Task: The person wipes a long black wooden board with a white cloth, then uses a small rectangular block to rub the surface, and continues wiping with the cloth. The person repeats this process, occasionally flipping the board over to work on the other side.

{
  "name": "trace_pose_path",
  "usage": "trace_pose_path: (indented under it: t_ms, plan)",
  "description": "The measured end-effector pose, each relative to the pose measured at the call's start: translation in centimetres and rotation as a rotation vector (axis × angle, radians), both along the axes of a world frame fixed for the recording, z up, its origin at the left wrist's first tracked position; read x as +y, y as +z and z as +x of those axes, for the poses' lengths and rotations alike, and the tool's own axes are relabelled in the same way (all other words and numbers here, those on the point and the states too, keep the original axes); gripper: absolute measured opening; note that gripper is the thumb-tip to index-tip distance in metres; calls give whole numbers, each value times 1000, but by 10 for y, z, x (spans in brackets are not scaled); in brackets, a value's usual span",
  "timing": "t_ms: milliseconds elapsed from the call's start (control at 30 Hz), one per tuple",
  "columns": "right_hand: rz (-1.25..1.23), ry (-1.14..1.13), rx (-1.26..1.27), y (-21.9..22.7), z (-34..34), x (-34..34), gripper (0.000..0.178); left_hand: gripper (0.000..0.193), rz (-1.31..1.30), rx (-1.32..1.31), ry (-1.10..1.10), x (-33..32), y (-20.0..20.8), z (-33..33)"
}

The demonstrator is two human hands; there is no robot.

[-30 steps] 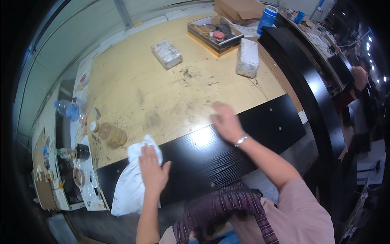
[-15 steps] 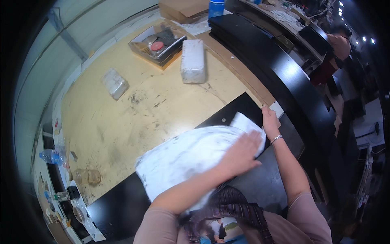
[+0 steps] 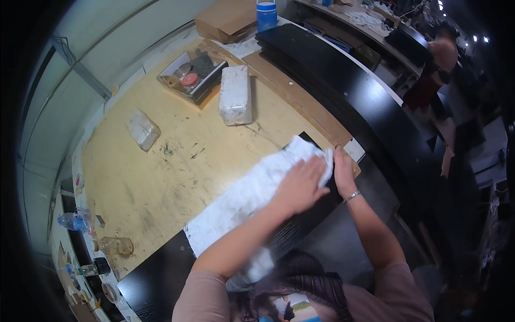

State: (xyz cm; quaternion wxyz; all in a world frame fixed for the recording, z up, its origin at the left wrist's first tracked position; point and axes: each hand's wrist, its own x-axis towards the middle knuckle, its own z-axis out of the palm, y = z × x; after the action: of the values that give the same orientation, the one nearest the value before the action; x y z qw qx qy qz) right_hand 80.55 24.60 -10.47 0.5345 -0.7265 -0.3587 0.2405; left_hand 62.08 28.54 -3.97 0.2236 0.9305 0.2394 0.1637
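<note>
A long black board (image 3: 155, 273) lies slantwise across the near side of the worktable. Over much of it spreads a crumpled white cloth (image 3: 236, 198). My left hand (image 3: 303, 185) rests flat on the cloth towards the board's right end, fingers stretched out and pressing down. At that right end my right hand (image 3: 344, 174), with a bracelet at the wrist, grips the board's edge. Its thumb points up, while the other fingers are mostly hidden. Part of the board's dark, grained surface shows below my left forearm.
Two white wrapped blocks (image 3: 235, 96) lie on the stained yellowish tabletop (image 3: 177, 188). An open box (image 3: 190, 80) holds a red-lidded jar. Stacked black boards (image 3: 343, 75) line the right side, near a blue bottle (image 3: 266, 17). Bottles stand at left. Another person (image 3: 442, 53) works far right.
My left hand and the cloth have shifted up and left in the picture, and the cloth lies bunched narrower, baring more board. My right hand stays at the board's end.
</note>
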Motion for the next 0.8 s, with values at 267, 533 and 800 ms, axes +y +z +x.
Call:
trace_pose_path:
  t_ms: [267,533,800]
  plan:
    - [-259,106,-209,31,-5,1,47,75,71,87,55,-30,1,-58]
    - [-74,258,-443,55,-24,54,39,73,85,278,815,-88,-9,-294]
    - [-146,406,-705,26,-25,73,52,80,18,498,1334,-177,-2,-352]
